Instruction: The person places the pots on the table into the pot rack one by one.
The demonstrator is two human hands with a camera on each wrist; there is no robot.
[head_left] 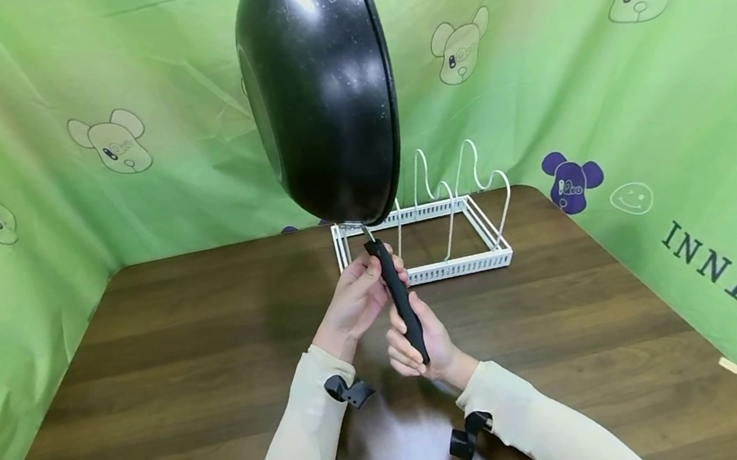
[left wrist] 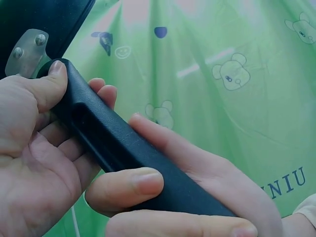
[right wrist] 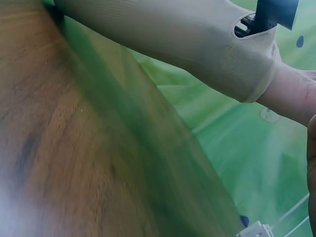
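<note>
A black wok (head_left: 328,94) is held up on edge above the table, its rounded underside facing left and its rim to the right. Its black handle (head_left: 399,300) slants down toward me. My left hand (head_left: 360,302) holds the upper end of the handle, close below the pan; in the left wrist view the thumb (left wrist: 57,81) lies on it beside the riveted metal bracket (left wrist: 28,52). Lower down, my right hand (head_left: 432,339) grips the handle with curled fingers. The right wrist view shows mostly a sleeve (right wrist: 182,44) and a sliver of hand at the right edge.
Behind the hands, a white rack (head_left: 462,266) with tall wire dividers stands on the brown wooden table (head_left: 171,383); wok and hands overlap its left part. Green printed curtains (head_left: 173,45) close in the back and sides. Black mounts sit on both wrists.
</note>
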